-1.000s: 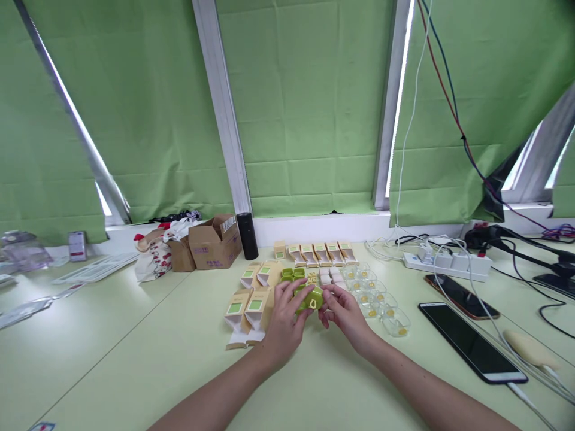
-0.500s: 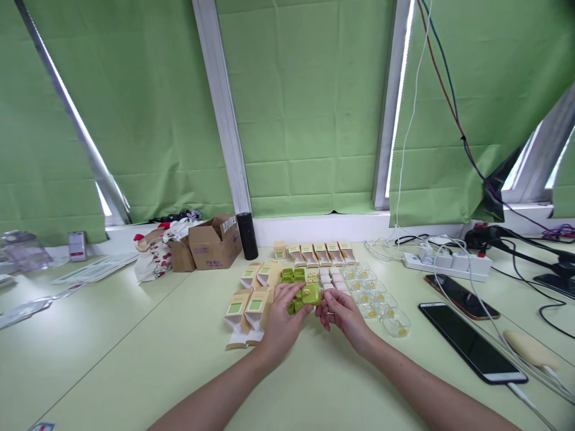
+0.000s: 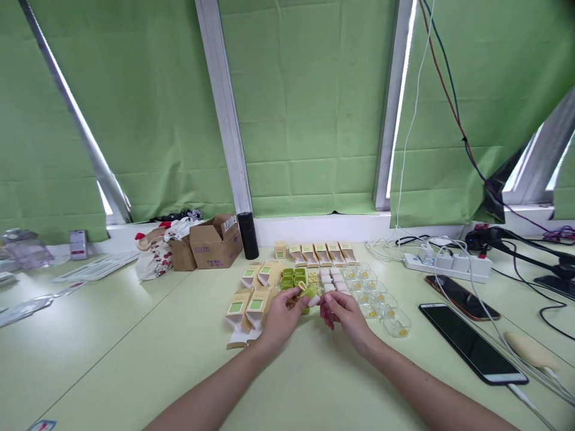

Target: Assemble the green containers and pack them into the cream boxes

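Between the fingers of my left hand (image 3: 284, 316) is a small glossy green case (image 3: 309, 291) with a yellow loop on it. It is tilted, and a white block (image 3: 315, 301) shows at its lower right end. My right hand (image 3: 345, 314) is pinched, its fingertips against that white end; whether they hold anything is hidden. Behind my hands stand rows of green cases (image 3: 287, 280), small yellow pieces (image 3: 312, 279) and pale pink-white blocks (image 3: 336, 278). Clear plastic shells (image 3: 398, 323) with yellow pieces in them lie beside my right hand.
Open kraft boxes with green labels (image 3: 256, 305) lie left of my left hand; more kraft boxes (image 3: 320, 254) line the back. A black cylinder (image 3: 248, 236) and a cardboard box (image 3: 216, 245) stand behind. Phones (image 3: 469, 341) and a power strip (image 3: 449, 263) with cables lie right.
The green case has turned and tilted in my left hand, so its loop now points up left and the white end shows. My right hand has barely moved.
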`<state>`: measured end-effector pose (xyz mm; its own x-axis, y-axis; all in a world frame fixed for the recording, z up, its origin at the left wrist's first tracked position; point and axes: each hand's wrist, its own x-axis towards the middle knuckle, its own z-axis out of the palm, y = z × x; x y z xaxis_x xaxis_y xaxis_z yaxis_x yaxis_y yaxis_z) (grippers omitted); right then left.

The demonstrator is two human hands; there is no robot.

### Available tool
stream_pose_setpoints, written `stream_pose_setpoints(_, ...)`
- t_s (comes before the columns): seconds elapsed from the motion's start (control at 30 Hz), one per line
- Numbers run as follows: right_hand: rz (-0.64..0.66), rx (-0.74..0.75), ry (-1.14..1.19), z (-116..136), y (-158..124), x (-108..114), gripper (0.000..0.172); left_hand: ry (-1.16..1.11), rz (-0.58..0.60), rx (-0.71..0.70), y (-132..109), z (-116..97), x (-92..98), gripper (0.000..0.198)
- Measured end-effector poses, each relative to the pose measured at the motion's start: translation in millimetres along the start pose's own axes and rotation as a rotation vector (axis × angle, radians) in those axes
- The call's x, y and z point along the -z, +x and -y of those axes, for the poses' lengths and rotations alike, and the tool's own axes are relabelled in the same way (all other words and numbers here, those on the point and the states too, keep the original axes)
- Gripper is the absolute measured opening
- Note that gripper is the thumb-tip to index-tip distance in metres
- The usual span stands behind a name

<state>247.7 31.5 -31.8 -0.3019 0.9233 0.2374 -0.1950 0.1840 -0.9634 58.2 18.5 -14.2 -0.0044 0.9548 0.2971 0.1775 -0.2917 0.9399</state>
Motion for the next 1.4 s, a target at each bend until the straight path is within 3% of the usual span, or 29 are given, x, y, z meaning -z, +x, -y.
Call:
stream_pose_setpoints(0.13, -0.080, 0.083, -0.355, 5, -1, 4, 0.040, -0.021, 0.004, 0.036, 2, 3, 0.8, 0.061)
stream_pose_setpoints(0.23, -0.043, 0.167, -0.681, 19, -9, 6, 0.021, -0.024, -0.044, 0.044, 2, 5, 2.0, 0.060)
stream_pose_setpoints(0.37, 0.020, 0.185, -1.010, 39, -28, 11, 0.017, -0.051, -0.092, 0.052, 3, 7, 2.8, 0.059)
stream_pose_setpoints(0.43, 0.021, 0.196, -1.208, 45, -39, 19, 0.022, -0.066, -0.107, 0.056, 3, 8, 2.8, 0.060)
stream_pose_setpoints(0.6, -0.036, 0.201, -1.581, 48, -62, 67, 0.029, -0.085, -0.118, 0.065, 3, 9, 2.7, 0.059)
stream_pose_setpoints(0.77, -0.088, 0.154, -1.759, 41, -74, 125, 0.027, -0.052, -0.126, 0.093, 2, 7, 1.9, 0.057)
stream_pose_setpoints(0.9, -0.056, 0.133, -1.762, 38, -78, 141, 0.027, -0.043, -0.123, 0.092, 1, 4, 1.0, 0.058)
stream_pose_setpoints(1.07, 0.005, 0.080, -1.732, 51, -76, 121, 0.030, -0.047, -0.125, 0.089, 0, 1, 0.7, 0.058)
stream_pose_setpoints(1.23, 0.101, 0.134, -1.652, 62, -67, 66, 0.027, -0.026, -0.121, 0.104, -1, -4, 0.1, 0.059)
stream_pose_setpoints(1.4, 0.254, 0.199, -1.618, 51, -45, 14, 0.026, -0.033, -0.124, 0.076, -2, -7, 0.3, 0.057)
